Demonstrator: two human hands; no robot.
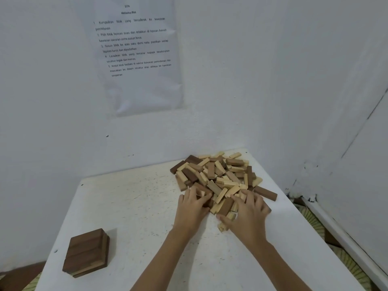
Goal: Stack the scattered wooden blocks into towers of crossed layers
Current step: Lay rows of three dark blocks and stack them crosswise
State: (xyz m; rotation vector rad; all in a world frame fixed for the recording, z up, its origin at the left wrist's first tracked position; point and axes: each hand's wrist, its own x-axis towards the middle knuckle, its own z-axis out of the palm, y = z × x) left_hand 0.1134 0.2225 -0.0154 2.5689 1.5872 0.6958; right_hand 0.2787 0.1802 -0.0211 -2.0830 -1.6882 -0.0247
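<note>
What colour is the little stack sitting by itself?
The little stack is dark brown on top; the head view shows it.

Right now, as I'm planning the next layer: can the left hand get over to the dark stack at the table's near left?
Probably yes. The left hand sits at the near edge of the block pile, and only bare table lies between it and the dark stack.

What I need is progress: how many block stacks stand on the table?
1: a low stack of dark blocks near the table's front left corner, apart from the loose pile at the far right where the left hand and right hand rest. The pile may hide others.
</note>
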